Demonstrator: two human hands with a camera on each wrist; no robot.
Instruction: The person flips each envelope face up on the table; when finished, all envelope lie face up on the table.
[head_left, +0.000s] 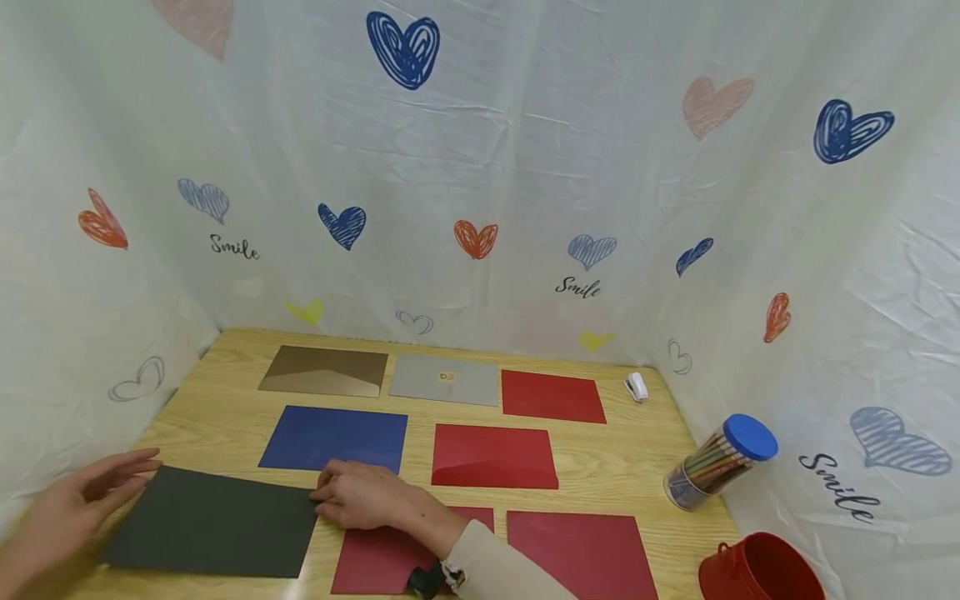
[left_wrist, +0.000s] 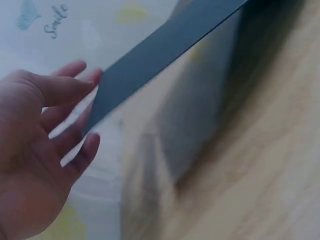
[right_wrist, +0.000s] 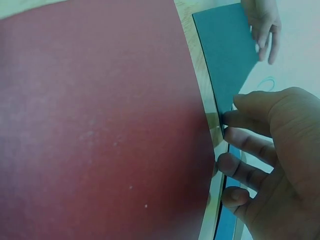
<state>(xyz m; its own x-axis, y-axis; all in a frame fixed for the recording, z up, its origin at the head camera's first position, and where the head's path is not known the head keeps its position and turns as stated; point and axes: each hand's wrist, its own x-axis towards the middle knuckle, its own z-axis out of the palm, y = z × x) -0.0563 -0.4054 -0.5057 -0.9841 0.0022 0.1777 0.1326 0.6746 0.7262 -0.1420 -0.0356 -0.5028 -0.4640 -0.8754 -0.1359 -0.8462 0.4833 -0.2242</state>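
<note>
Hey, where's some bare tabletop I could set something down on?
Bare wood shows at right, between the middle-row red sheet and the pencil jar, and at left, between the blue sheet and the curtain. It's crowded around the right hand, where the dark green sheet, blue sheet and left maroon sheet sit close together.

A dark grey-green rectangular sheet (head_left: 213, 523) is spanning the head view's lower left, unfolded, its long edges running crosswise.

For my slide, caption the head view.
Left hand and right hand at opposite ends of a dark sheet, blue sheet beyond.
</note>
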